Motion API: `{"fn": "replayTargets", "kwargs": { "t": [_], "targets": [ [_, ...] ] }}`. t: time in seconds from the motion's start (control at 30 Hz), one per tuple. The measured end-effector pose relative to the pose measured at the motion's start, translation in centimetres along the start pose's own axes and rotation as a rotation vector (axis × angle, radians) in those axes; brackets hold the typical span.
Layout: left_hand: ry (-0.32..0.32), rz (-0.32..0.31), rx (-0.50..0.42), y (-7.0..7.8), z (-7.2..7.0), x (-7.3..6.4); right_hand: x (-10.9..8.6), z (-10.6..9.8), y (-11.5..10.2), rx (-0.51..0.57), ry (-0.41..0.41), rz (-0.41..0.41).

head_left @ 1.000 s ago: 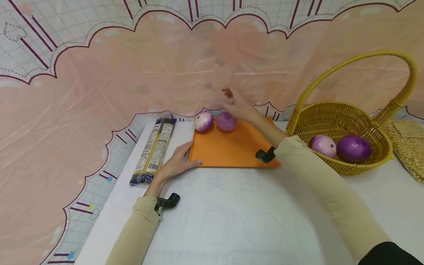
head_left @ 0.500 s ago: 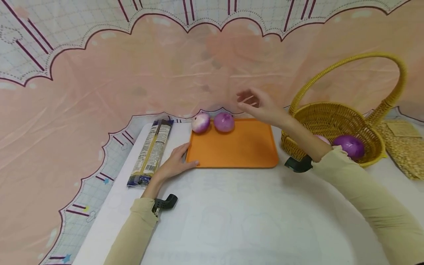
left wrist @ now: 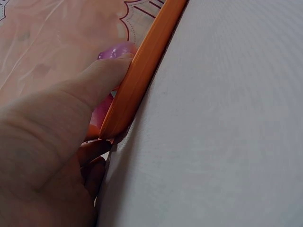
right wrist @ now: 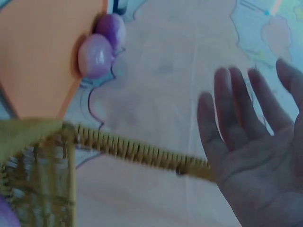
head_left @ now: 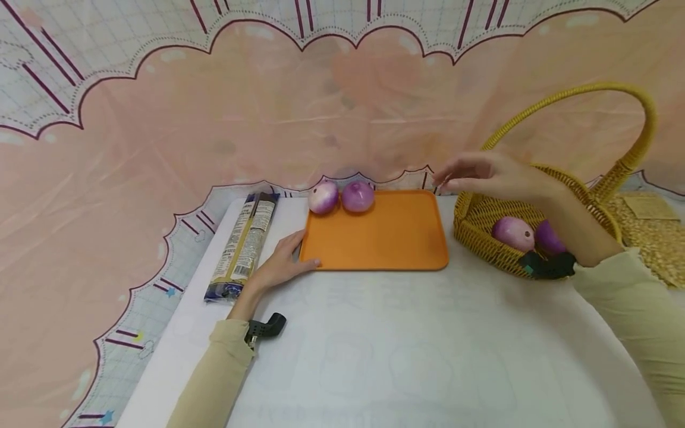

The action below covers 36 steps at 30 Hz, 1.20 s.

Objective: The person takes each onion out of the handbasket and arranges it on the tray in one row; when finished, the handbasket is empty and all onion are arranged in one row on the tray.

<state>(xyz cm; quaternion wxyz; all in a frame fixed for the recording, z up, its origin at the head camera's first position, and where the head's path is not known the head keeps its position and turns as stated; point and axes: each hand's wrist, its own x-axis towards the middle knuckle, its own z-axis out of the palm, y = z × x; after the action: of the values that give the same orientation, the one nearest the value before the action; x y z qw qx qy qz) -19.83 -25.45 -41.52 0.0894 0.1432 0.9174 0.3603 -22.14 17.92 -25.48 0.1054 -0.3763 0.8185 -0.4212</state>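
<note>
An orange tray (head_left: 390, 238) lies on the white table, and my left hand (head_left: 279, 263) grips its near left corner. The left wrist view shows the thumb (left wrist: 102, 78) over the tray's rim and the other fingers curled at the corner. Two purple onions (head_left: 323, 198) (head_left: 358, 197) sit side by side at the tray's far left corner. My right hand (head_left: 489, 175), holding nothing, is above the left side of a yellow wicker basket (head_left: 471, 229). Its fingers are spread and relaxed in the right wrist view. Inside the basket are a pale purple onion (head_left: 512, 233) and a darker onion (head_left: 547, 238), partly hidden by the wrist.
Left of the tray lies a long printed packet (head_left: 243, 249), close to my left wrist. A bag of grains (head_left: 655, 226) is to the right of the basket. The basket's tall arched handle (head_left: 644, 119) rises behind my right arm. A patterned cloth (head_left: 267, 119) hangs behind the table.
My right hand has moved rightward from above the onions on the tray to above the basket. My left hand stays at the tray's corner, and the onions on the tray have stayed put.
</note>
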Motion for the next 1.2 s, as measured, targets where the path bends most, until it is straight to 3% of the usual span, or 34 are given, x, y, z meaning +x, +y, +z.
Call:
{"fn": "replayTargets", "kwargs": {
  "t": [0.2, 0.33, 0.5, 0.7, 0.83, 1.03, 1.2],
  "targets": [
    [-0.004, -0.008, -0.017, 0.1, 0.1, -0.1, -2.4, -1.8, 1.7, -0.074, -0.169, -0.021],
    [-0.005, -0.001, -0.011, 0.1, 0.1, -0.1, -3.7, -2.4, 2.4, -0.13, -0.175, 0.074],
    [-0.004, 0.006, -0.015, 0.1, 0.2, -0.1, -4.6, -3.6, 3.3, -0.202, -0.188, 0.129],
    [-0.007, -0.003, -0.026, 0.1, 0.2, -0.2, -5.3, -5.1, 4.6, -0.269, -0.296, 0.251],
    [-0.005, -0.005, -0.016, 0.2, 0.2, -0.2, -5.6, -5.8, 5.6, -0.267, -0.327, 0.309],
    [-0.003, -0.008, -0.005, 0.2, 0.2, -0.2, -5.8, -6.5, 7.1, -0.246, -0.327, 0.307],
    [-0.004, -0.01, -0.006, 0.3, 0.1, -0.2, -5.5, -7.4, 8.1, -0.159, -0.367, 0.35]
  ]
}}
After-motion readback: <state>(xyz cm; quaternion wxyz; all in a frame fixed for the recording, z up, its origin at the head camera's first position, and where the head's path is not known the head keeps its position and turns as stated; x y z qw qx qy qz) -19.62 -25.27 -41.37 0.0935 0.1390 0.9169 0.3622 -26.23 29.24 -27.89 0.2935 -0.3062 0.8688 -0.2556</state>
